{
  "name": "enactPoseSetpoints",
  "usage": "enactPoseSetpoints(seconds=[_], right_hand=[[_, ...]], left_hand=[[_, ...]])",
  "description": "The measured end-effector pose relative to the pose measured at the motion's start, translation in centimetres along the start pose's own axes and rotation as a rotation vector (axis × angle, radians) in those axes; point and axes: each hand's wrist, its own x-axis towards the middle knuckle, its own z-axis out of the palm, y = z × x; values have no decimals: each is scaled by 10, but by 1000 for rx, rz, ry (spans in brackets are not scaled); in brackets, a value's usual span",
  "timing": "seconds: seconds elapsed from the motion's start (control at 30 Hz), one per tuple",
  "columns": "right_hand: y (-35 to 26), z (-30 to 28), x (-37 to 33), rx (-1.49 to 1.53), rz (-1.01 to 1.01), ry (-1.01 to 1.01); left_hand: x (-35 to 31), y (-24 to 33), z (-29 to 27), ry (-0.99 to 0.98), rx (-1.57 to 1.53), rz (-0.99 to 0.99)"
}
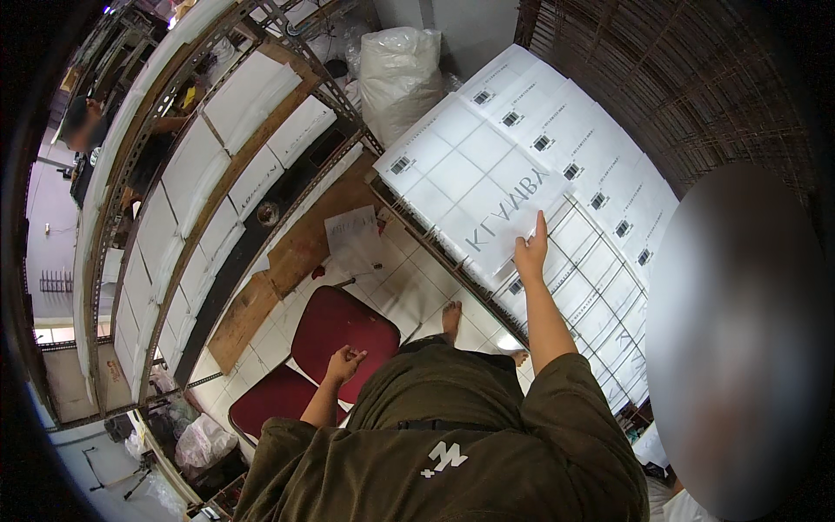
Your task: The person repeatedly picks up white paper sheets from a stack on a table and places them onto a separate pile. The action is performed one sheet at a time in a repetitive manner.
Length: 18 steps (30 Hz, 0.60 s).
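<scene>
My right hand (531, 254) reaches over the wire rack (578, 291), index finger stretched out and thumb apart, at the edge of a translucent plastic bag (503, 228) with large dark lettering. Whether the fingertip presses on the bag I cannot tell. Similar bags (600, 161) with small printed labels lie overlapping in a row along the rack's far side. On my left, my left hand (346, 365) hovers above a dark red chair seat (335, 335), fingers loosely curled and apart, with nothing visible in them.
Metal shelving (217, 174) with white stacks stands on the left. A large white sack (400, 78) is at the back. A brown board (322, 217) and a loose printed sheet (354, 239) lie low by the shelving. A blurred shape (739, 348) fills the right side.
</scene>
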Motion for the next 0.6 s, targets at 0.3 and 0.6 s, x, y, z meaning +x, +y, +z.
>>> enactPoseSetpoints(seconds=[0.3,0.6], right_hand=[[1,-9,0,6,59,-23],[-26,-139,-65,-237,45,303]], left_hand=[[13,-16,11,7,-11,60],[52,-50,49,-109,-288,-36]])
